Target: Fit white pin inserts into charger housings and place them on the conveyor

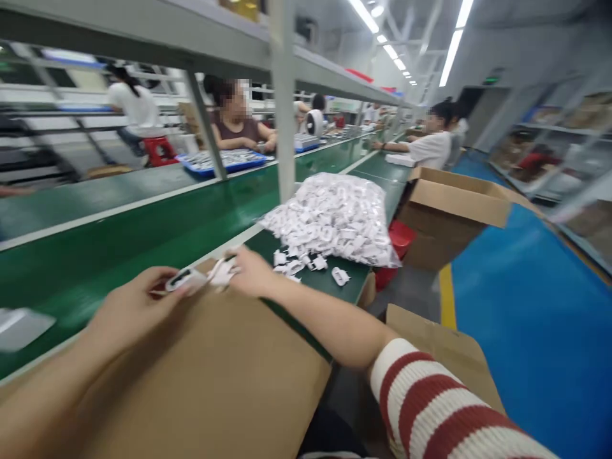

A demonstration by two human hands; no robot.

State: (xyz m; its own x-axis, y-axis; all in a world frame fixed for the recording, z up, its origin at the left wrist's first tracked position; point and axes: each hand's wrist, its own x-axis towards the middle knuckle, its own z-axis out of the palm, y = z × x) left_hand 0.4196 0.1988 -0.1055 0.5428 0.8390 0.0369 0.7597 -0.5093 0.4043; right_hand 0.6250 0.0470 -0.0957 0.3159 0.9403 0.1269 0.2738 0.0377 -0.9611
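My left hand (138, 299) is closed around a small white plastic housing (189, 279) with a dark opening on its face. Just to its right, my right hand (248, 271) has its fingers on small white plastic parts (222, 273) at the far edge of a brown cardboard sheet (229, 370); the fingertips are partly hidden and blurred. Loose white parts (291, 264) lie on the green bench beyond my right hand. Behind them rests a clear plastic bag (339, 213) full of similar white pieces. One single piece (340, 276) sits near the bench edge.
A green conveyor belt (143, 248) runs along the left, with a white post (285, 102) beside it. Blue trays (222, 162) stand across the line near a seated person. An open cardboard box (444, 210) and a red stool (400, 239) are at the right.
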